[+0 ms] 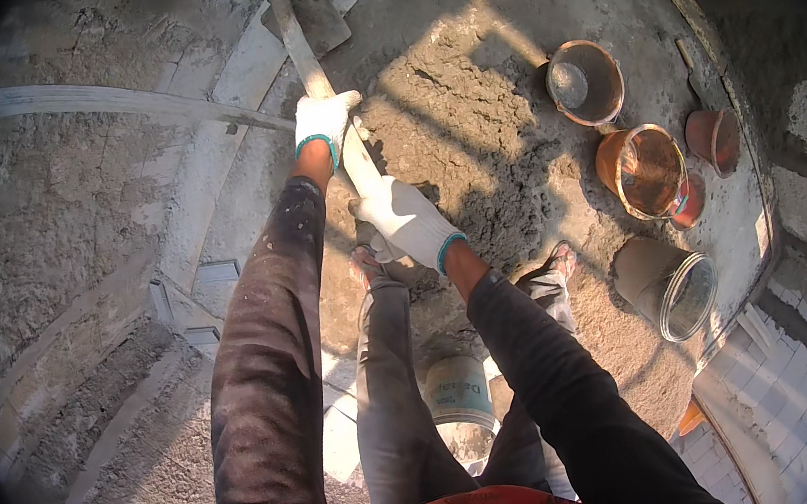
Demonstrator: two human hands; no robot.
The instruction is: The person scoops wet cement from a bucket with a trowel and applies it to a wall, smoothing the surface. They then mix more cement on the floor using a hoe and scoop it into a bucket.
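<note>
My left hand (323, 121), in a white knitted glove with a teal cuff, grips a long pale wooden handle (301, 45) with a flat, squarish grey blade (326, 18) at its far end, near the top of the view. My right hand (402, 220), gloved the same way, is closed on the handle lower down, nearer my body. Both hands are over the near left side of a heap of wet grey mortar (451, 105), which is lumpy and partly in sunlight. My sandalled feet stand below, on either side beneath my arms.
Several buckets (641, 172) stand at the right, beside a trowel-like tool (691, 66) and a cylindrical container (660, 286). A white bucket (457, 386) sits between my legs. Dry sandy material (630, 375) lies at lower right. Pale boards or ledges (102, 97) cross the rough surface at left.
</note>
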